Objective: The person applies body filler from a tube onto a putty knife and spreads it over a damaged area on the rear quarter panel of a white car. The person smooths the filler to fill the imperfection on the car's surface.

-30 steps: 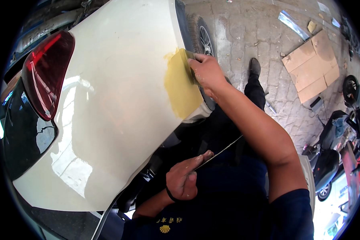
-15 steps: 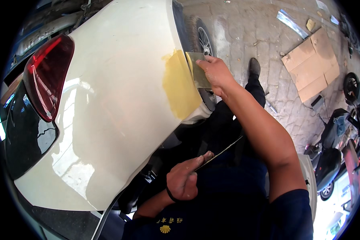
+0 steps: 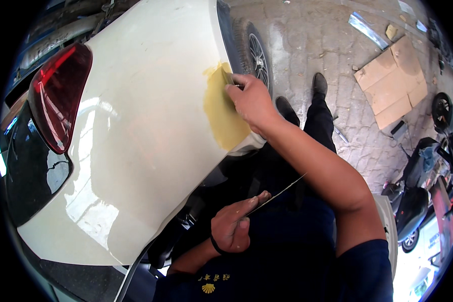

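Note:
A patch of yellow body filler (image 3: 219, 110) covers the rear edge of a white car panel (image 3: 151, 90) beside the wheel arch. My right hand (image 3: 254, 100) pinches a flat filler spreader (image 3: 226, 76), which is tilted and pressed against the upper part of the patch. Most of the spreader is hidden by the fingers. Low in front of my body, my left hand (image 3: 231, 224) is closed on a thin flat plate (image 3: 287, 187) seen edge-on, with a pale yellowish rim. What lies on the plate's face does not show.
The car's wheel (image 3: 256, 55) stands just beyond the patch, and a red tail light (image 3: 63, 95) is at the left. Flattened cardboard (image 3: 392, 80) lies on the paved floor (image 3: 302, 45). Motorcycles (image 3: 418, 201) stand at the right. My shoe (image 3: 319, 84) is near the wheel.
My right hand has moved left from beyond the panel's edge onto the filler patch, turning the spreader from face-on to nearly edge-on. My left hand has barely moved.

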`<state>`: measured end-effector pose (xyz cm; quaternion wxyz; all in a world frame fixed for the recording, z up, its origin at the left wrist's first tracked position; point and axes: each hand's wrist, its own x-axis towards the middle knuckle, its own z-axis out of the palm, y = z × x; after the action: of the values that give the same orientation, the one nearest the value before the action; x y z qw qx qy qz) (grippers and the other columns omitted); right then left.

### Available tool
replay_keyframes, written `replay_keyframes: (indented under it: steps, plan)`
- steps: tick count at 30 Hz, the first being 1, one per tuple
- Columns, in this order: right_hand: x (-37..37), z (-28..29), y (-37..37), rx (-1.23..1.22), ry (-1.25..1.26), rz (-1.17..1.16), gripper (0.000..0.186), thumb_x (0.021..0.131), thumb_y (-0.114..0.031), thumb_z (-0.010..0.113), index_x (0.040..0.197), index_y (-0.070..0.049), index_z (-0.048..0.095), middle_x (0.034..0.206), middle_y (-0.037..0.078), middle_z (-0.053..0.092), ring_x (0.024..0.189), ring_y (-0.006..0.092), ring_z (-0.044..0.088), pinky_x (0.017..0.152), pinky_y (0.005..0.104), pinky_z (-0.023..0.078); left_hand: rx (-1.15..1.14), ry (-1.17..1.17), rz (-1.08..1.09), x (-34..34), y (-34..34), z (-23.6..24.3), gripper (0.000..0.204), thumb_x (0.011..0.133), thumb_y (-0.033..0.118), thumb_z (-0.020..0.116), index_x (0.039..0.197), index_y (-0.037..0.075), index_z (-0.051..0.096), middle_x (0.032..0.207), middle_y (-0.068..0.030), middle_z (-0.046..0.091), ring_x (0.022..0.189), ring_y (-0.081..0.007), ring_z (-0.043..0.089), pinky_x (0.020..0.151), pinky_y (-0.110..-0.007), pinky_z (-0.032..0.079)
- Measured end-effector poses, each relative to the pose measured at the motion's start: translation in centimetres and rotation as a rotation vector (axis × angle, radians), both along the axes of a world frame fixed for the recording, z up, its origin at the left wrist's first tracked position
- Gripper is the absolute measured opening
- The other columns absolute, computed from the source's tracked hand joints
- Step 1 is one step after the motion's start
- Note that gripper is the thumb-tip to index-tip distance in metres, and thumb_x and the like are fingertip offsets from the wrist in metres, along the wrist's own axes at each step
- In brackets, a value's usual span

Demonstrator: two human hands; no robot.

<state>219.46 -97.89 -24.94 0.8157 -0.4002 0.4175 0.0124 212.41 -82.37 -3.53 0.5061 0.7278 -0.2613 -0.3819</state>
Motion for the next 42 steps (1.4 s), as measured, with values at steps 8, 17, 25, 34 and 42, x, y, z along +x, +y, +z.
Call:
replay_keyframes:
  steps: [8, 17, 25, 34, 42]
  plan:
    - [-1.8, -1.8, -4.1, 0.318, 0.055, -0.111, 0.026, 0.102, -0.012, 0.06, 0.119, 0.005, 0.071, 0.102, 0.013, 0.074, 0.084, 0.0184, 0.07, 0.074, 0.0344, 0.056, 0.009, -0.03, 0.002, 0.3, -0.1, 0.2, 0.039, 0.104, 0.003, 0.042, 0.136, -0.015, 0.057, 0.129, -0.033, 0.069, 0.119, -0.0424, 0.071, 0.102, -0.045, 0.057]
    - [1.6, -5.1, -3.0, 0.202, 0.036, -0.077, 0.031, 0.098, -0.012, 0.062, 0.122, 0.006, 0.071, 0.1, 0.013, 0.075, 0.084, 0.0184, 0.07, 0.076, 0.0334, 0.055, -0.007, -0.024, 0.032, 0.0, 0.1, 0.0, 0.039, 0.105, 0.002, 0.042, 0.136, -0.015, 0.056, 0.13, -0.033, 0.068, 0.12, -0.0424, 0.07, 0.104, -0.045, 0.057]
    - [2.2, -0.2, -2.3, -0.171, 0.007, 0.096, 0.032, 0.1, -0.013, 0.06, 0.125, 0.003, 0.071, 0.105, 0.013, 0.074, 0.089, 0.0202, 0.071, 0.082, 0.0349, 0.056, 0.007, 0.009, 0.02, 0.2, 0.4, 0.1, 0.041, 0.101, -0.002, 0.042, 0.137, -0.014, 0.057, 0.132, -0.0321, 0.067, 0.122, -0.0414, 0.07, 0.105, -0.045, 0.056]
    - [0.3, 5.2, -0.3, -0.696, 0.004, 0.343, 0.038, 0.097, -0.018, 0.063, 0.134, -0.007, 0.069, 0.119, 0.015, 0.065, 0.11, 0.036, 0.065, 0.095, 0.0416, 0.053, -0.018, -0.017, 0.023, 0.2, 0.6, 0.3, 0.041, 0.101, 0.0, 0.042, 0.137, -0.014, 0.057, 0.13, -0.0325, 0.068, 0.12, -0.0415, 0.071, 0.104, -0.045, 0.056]
    - [-2.3, 0.7, -4.7, -0.717, -0.32, 0.173, 0.032, 0.097, -0.011, 0.06, 0.127, -0.011, 0.073, 0.118, 0.012, 0.069, 0.108, 0.0352, 0.067, 0.093, 0.0418, 0.055, -0.001, -0.047, 0.014, 0.1, 0.8, 0.7, 0.04, 0.102, 0.0, 0.043, 0.136, -0.015, 0.057, 0.129, -0.0331, 0.068, 0.119, -0.042, 0.071, 0.103, -0.045, 0.057]
